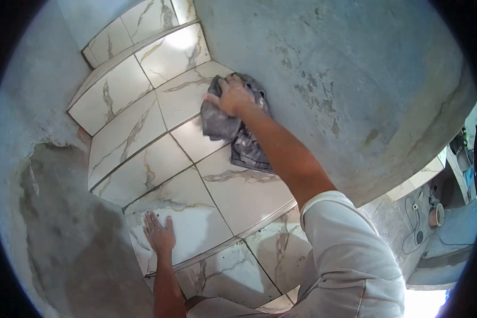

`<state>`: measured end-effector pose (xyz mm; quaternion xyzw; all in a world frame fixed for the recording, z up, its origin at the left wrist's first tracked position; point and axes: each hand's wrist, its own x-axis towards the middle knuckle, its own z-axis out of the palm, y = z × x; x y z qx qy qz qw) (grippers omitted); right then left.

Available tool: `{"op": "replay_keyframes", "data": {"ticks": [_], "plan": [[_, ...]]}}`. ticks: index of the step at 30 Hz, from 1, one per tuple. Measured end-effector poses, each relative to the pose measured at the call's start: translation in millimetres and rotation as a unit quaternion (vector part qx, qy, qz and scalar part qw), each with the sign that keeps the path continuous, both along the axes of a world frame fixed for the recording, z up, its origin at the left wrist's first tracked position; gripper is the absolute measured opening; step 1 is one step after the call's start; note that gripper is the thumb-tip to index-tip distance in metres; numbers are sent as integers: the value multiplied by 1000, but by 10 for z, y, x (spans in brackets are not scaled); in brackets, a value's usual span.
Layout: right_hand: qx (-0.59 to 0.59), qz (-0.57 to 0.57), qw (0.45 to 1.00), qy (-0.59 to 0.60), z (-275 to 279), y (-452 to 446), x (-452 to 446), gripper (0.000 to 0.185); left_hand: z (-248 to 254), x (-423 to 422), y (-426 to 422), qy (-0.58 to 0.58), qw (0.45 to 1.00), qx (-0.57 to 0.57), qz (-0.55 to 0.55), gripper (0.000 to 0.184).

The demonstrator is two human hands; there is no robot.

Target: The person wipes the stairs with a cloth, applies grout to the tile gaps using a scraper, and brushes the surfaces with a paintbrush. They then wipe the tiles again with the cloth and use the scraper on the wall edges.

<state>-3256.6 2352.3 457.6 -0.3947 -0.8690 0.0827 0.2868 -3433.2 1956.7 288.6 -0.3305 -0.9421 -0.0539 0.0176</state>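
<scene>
A crumpled dark grey cloth (220,122) lies against the wall on the tiled stairs, part of it hanging over a step's edge. My right hand (232,96) rests on top of this cloth, thumb apart and fingers spread over the fabric. Lower down, my left hand (160,233) is placed flat on a white marble-patterned stair tile (196,217), fingers stretched out and nothing in them. Dark joints run between the tiles.
A rough grey-blue plastered wall (328,79) borders the stairs on the right. Bare patched plaster (63,212) is on the left. Higher steps (111,100) rise at the top. Down at the far right are a bucket (436,215) and a cable (414,225) on the floor.
</scene>
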Motion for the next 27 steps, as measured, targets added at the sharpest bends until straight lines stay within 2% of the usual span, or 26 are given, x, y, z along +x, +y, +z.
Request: {"op": "replay_keyframes", "data": {"ticks": [2, 4, 5, 7, 9, 10, 12, 14, 19, 20, 22, 23, 25, 26, 27], "plan": [[-27, 3, 1000, -5, -64, 71, 85, 89, 21, 9, 11, -2, 1000, -12, 0, 77], [-5, -8, 994, 113, -327, -16, 128, 87, -64, -29, -4, 2, 1000, -5, -4, 77], [-6, -13, 993, 115, -520, -50, 166, 87, -89, -47, -11, 6, 1000, 3, -3, 77], [71, -36, 981, 177, -1010, -130, 248, 88, -75, -30, -8, 3, 1000, 4, -6, 77], [28, -60, 985, 161, -1413, -208, 260, 89, -47, -22, 13, 4, 1000, 6, -8, 77], [-12, -76, 987, 141, -1428, -283, 246, 90, -27, -8, 22, 2, 1000, -1, -5, 77], [-18, -90, 986, 138, -1407, -353, 209, 90, -34, -32, -6, -1, 1000, -12, 6, 77], [-69, -74, 978, 184, -1313, -449, 282, 91, -78, -29, -5, 10, 1000, 9, -7, 78], [-6, -173, 977, 126, -1411, -471, 167, 86, -5, -11, 2, -1, 1000, 6, -9, 79], [-4, -161, 979, 123, -1395, -470, 163, 86, -13, -9, -12, -9, 1000, 13, -12, 79], [-114, -200, 972, 48, -1333, -456, 123, 80, -14, -10, -48, -10, 1000, 24, 1, 79], [-109, -191, 975, 40, -1182, -553, 178, 80, 10, 13, -55, -10, 1000, 26, -7, 79], [-377, -159, 902, 137, -785, -613, 282, 73, 17, 14, -50, -14, 999, 44, -14, 79], [-368, -157, 907, 133, -812, -570, 212, 73, 0, 12, -50, -13, 999, 43, -12, 80], [-191, -180, 924, 279, -933, -525, 101, 70, -22, -4, -31, -11, 999, 39, -10, 80]]}}
